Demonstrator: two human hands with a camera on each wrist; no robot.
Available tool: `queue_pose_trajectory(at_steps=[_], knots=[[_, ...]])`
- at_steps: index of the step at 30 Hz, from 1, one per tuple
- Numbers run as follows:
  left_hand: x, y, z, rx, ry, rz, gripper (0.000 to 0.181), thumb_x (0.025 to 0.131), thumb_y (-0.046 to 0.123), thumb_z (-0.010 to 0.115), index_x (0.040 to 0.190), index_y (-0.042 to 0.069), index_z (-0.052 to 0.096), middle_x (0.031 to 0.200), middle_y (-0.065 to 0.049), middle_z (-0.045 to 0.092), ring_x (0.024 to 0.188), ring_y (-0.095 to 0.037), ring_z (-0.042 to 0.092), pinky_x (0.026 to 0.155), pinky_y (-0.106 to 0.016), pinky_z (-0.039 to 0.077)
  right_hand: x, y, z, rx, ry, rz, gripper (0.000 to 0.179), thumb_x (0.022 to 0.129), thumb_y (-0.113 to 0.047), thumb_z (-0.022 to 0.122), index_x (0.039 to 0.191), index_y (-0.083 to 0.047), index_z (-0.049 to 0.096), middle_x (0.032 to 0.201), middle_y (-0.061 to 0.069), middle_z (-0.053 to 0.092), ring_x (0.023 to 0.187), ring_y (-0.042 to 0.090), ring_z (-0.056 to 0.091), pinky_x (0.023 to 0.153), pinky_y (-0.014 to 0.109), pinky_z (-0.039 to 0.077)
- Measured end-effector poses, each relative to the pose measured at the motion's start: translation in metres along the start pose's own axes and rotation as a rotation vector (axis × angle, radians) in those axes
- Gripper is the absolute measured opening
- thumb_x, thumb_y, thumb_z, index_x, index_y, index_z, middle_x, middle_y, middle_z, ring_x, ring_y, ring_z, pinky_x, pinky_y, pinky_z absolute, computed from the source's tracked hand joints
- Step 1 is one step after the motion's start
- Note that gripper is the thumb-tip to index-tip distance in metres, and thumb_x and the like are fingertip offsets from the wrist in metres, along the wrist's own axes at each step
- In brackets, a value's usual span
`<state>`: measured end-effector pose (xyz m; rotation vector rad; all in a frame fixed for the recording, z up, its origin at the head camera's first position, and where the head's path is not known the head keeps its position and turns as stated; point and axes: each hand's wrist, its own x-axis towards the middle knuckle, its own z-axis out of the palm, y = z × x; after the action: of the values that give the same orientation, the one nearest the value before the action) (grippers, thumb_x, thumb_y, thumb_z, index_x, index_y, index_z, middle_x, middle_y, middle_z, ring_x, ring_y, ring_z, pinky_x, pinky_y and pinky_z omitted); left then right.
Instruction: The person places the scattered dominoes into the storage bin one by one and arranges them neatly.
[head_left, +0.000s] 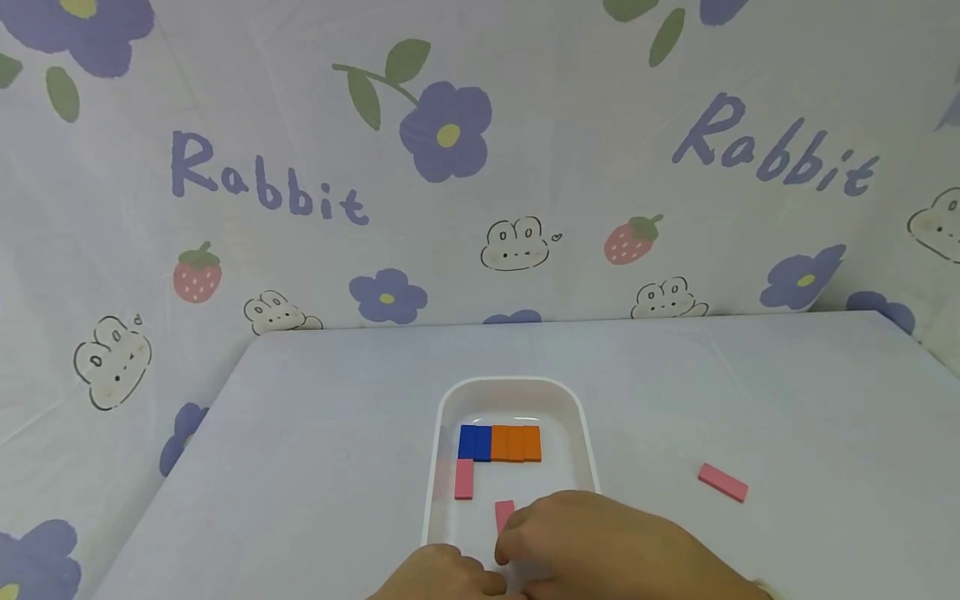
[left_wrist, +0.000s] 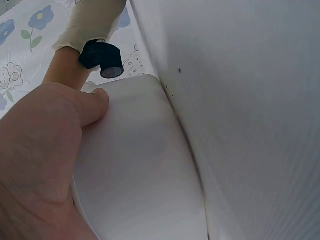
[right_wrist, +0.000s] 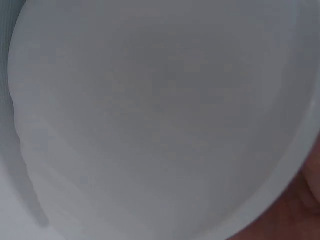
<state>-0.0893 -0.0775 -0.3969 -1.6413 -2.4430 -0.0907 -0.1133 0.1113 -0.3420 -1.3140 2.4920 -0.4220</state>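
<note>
A white tray [head_left: 510, 385] holds two blue tiles [head_left: 475, 443] and three orange tiles [head_left: 516, 443] in a row, edge to edge. One pink tile [head_left: 464, 479] lies below the blue end. A second pink tile [head_left: 504, 514] is partly covered by my right hand [head_left: 600, 542], which reaches into the tray over its near side with bent fingers. What its fingertips touch is hidden. My left hand [head_left: 442, 575] grips the tray's near left edge. In the left wrist view its thumb [left_wrist: 95, 107] lies against the outer wall. The right wrist view shows mostly the tray wall [right_wrist: 150, 110].
Another pink tile [head_left: 723, 482] lies on the white tabletop [head_left: 315, 442] to the right of the tray. Behind the table hangs a cloth [head_left: 555, 125] printed with rabbits and flowers. My right wrist carries a black camera [left_wrist: 107, 60].
</note>
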Motion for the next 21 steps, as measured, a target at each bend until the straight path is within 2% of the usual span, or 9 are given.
queue_pose_trajectory(at_steps=[4,9,11,16,21], knots=[[-0.0004,0.0011,-0.0005,0.011,0.029,-0.002,0.013,0.077,0.039,0.063,0.081,0.029,0.055,0.053,0.016,0.026,0.043,0.003,0.022,0.040,-0.011,0.015,0.0012,0.0007,0.0021,0.000,-0.017,0.005,0.012,0.078,-0.022,0.067,0.091,-0.025,0.066,0.075,-0.020,0.052,0.066,-0.002,0.047,0.062,0.017,0.042],[-0.0004,0.0025,-0.0003,-0.009,0.066,-0.015,0.016,0.075,0.037,0.064,0.079,0.029,0.051,0.053,0.015,0.024,0.043,0.002,0.020,0.040,-0.012,0.014,0.0020,0.0019,0.0039,-0.024,0.000,-0.026,0.013,0.078,-0.021,0.067,0.091,-0.023,0.066,0.073,-0.020,0.049,0.065,-0.002,0.046,0.062,0.016,0.041],[-0.0006,0.0023,-0.0005,-0.012,0.061,-0.013,0.017,0.075,0.038,0.064,0.080,0.029,0.051,0.053,0.015,0.023,0.043,0.003,0.020,0.040,-0.012,0.015,0.0027,0.0025,0.0042,-0.031,0.000,-0.032,0.014,0.077,-0.021,0.067,0.091,-0.023,0.065,0.074,-0.020,0.049,0.066,-0.002,0.046,0.063,0.016,0.041],[-0.0007,0.0011,0.0010,0.018,0.105,0.028,0.018,0.073,0.035,0.063,0.079,0.027,0.049,0.054,0.015,0.025,0.044,0.002,0.021,0.041,-0.012,0.016,0.0058,0.0033,0.0051,-0.044,-0.026,0.001,0.017,0.078,-0.027,0.067,0.095,-0.023,0.066,0.090,-0.016,0.056,0.077,0.002,0.052,0.070,0.021,0.046],[-0.0013,0.0005,0.0023,0.024,0.159,0.063,0.017,0.073,0.033,0.062,0.080,0.027,0.049,0.056,0.015,0.027,0.045,0.002,0.023,0.043,-0.011,0.017,0.0080,0.0054,0.0077,-0.047,-0.041,0.022,0.025,0.079,-0.033,0.067,0.102,-0.024,0.066,0.108,-0.010,0.059,0.096,0.008,0.055,0.077,0.030,0.048]])
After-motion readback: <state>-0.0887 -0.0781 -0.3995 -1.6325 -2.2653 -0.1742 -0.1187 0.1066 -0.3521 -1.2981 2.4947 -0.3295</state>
